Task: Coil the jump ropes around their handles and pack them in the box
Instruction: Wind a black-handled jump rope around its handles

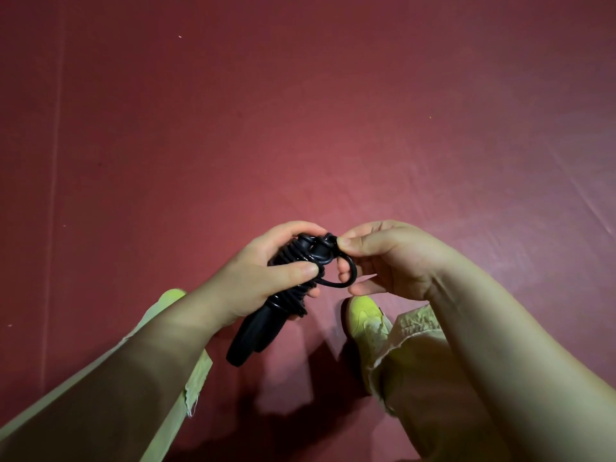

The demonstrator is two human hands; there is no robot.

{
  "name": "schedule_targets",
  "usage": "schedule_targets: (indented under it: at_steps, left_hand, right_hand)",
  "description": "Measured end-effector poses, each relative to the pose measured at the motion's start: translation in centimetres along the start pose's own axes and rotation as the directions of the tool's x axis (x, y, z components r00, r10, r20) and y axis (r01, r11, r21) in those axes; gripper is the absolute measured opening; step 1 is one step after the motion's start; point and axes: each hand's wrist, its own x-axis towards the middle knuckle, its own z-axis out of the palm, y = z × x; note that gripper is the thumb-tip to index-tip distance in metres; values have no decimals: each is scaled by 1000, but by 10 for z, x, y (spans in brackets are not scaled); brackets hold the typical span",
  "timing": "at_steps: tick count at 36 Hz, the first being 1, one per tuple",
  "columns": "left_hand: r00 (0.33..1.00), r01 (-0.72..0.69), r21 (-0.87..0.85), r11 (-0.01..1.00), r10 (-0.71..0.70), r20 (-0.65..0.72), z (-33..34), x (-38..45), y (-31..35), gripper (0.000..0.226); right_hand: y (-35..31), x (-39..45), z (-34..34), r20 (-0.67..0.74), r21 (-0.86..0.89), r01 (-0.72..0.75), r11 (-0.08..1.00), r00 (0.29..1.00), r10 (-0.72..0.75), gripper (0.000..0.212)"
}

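Over red mat: L hand point(266, 275) & R hand point(383, 258) on coiled black rope point(293, 268).

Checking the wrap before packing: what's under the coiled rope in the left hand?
The two black handles stick out below the coiled rope. The left hand hides their upper parts; the right hand pinches the last loop.

Upper handles point(253, 331) hidden under cord coils and left hand point(263, 271). Loop point(346, 278) partly covered by right hand's point(390, 258) fingers. Left shoe point(171, 295) mostly behind forearm. Both forearms and trouser legs cut off by bottom edge. Handle count unclear.
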Motion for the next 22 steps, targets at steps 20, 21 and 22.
schedule_targets:
  at_steps: [20, 21, 22]
  left_hand:
    - [997, -42, -13, 999, 42, 67, -6, -5, 1, 42]
    - [997, -53, -46, 998, 55, 46, -5, -4, 0, 41]
    - [998, -60, -73, 995, 62, 20, -4, -2, 1, 40]
  right_hand:
    - [10, 5, 13, 11, 149, -5, 989, 1000, 4, 12]
    - [11, 5, 14, 4, 191, 39, 981, 999, -41, 12]
    - [10, 5, 15, -5, 217, 87, 972, 996, -88, 14]
